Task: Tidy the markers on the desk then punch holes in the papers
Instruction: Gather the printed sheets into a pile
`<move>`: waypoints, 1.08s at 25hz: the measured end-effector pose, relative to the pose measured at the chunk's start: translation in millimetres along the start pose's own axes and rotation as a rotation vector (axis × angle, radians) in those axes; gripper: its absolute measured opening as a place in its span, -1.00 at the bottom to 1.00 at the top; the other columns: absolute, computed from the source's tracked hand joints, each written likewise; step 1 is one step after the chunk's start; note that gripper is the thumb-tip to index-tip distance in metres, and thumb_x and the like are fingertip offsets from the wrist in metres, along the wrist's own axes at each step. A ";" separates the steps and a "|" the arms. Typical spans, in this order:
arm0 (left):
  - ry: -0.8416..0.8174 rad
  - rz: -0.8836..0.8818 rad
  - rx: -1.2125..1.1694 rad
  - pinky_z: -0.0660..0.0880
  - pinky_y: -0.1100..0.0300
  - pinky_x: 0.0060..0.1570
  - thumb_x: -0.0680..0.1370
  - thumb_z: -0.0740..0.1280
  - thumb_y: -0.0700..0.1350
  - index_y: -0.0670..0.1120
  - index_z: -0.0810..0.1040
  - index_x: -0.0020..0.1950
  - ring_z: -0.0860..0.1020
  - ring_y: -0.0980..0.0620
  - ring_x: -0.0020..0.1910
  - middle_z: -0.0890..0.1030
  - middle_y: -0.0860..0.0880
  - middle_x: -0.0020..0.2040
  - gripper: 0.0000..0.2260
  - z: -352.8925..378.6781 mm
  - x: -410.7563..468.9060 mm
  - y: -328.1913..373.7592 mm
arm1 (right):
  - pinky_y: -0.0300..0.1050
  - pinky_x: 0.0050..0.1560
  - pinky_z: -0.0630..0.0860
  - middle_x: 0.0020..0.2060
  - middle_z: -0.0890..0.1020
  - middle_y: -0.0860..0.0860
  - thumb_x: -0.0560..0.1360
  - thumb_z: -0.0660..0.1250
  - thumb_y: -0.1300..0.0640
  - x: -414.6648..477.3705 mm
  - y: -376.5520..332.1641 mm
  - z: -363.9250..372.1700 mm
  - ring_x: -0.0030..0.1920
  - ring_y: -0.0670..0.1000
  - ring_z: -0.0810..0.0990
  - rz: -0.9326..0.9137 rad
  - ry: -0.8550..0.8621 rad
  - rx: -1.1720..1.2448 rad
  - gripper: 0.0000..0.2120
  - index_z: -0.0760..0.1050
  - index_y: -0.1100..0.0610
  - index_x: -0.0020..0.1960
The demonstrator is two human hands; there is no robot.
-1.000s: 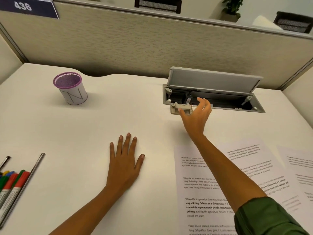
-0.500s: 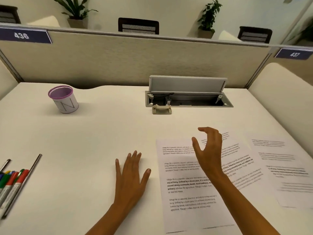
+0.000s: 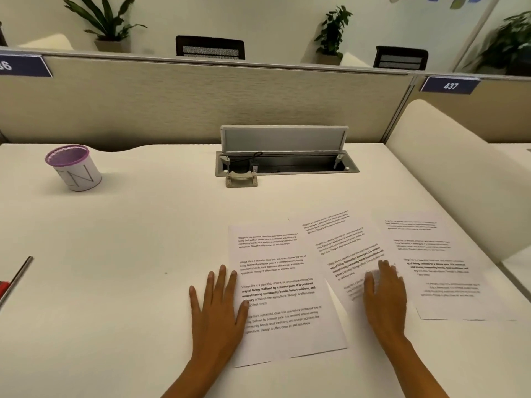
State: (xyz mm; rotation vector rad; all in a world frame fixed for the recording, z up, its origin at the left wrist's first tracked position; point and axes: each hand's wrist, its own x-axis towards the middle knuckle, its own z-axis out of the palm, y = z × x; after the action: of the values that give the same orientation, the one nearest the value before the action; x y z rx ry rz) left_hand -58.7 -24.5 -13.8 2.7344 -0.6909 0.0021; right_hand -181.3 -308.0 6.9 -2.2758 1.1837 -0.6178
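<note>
Head view: my left hand (image 3: 219,307) flat, fingers spread, pinning left edge of nearest paper (image 3: 283,291); my right hand (image 3: 383,294) flat, fingers together, on middle sheet (image 3: 342,251), likely to gather sheets. Hole punch (image 3: 241,179) far off beside cable tray (image 3: 287,165). Markers (image 3: 3,285) cut off at left edge; right fingertips blurred.

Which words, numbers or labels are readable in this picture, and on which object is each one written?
"437": blue sign on the partition.
"36": cut-off blue sign at the left edge.
"N": purple-rimmed cup.
"Village life is a peaceful, close-knit...": left paper.
Middle paper and right paper: too blurred.
</note>
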 end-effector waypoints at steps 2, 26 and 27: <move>0.018 -0.009 0.013 -0.17 -0.15 0.48 0.53 -0.18 0.22 0.04 0.05 0.55 -0.03 0.01 0.55 0.02 0.04 0.57 -0.39 1.6 -1.8 2.3 | 0.06 0.53 -0.02 0.46 0.28 0.21 0.61 0.12 0.14 -2.6 7.0 -1.8 0.50 0.14 0.17 0.003 -0.047 -0.053 -0.54 0.20 0.29 0.46; -0.036 0.001 0.046 -0.02 -0.25 0.43 0.58 -0.29 0.18 -0.04 0.22 0.51 0.18 -0.12 0.51 0.21 -0.07 0.53 -0.37 -2.6 0.7 3.4 | -0.09 0.53 -0.13 0.54 0.08 0.08 0.60 0.17 0.05 -30.0 -38.4 37.3 0.54 0.03 0.00 -0.148 -0.241 -0.119 -0.42 0.04 0.20 0.52; -0.035 0.001 0.040 -0.01 -0.25 0.43 0.58 -0.30 0.19 -0.05 0.22 0.51 0.18 -0.12 0.51 0.22 -0.07 0.53 -0.37 -2.4 0.8 3.9 | -0.13 0.52 -0.15 0.54 0.08 0.05 0.60 0.17 0.04 -37.8 -37.5 38.0 0.54 0.01 0.00 -0.188 -0.255 -0.127 -0.42 0.04 0.18 0.52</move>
State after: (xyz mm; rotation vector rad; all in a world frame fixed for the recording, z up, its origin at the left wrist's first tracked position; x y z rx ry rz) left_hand -59.6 -27.4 -10.2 2.7786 -0.7086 -0.0318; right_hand -155.3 -249.3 -5.7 -2.5038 0.9172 -0.3125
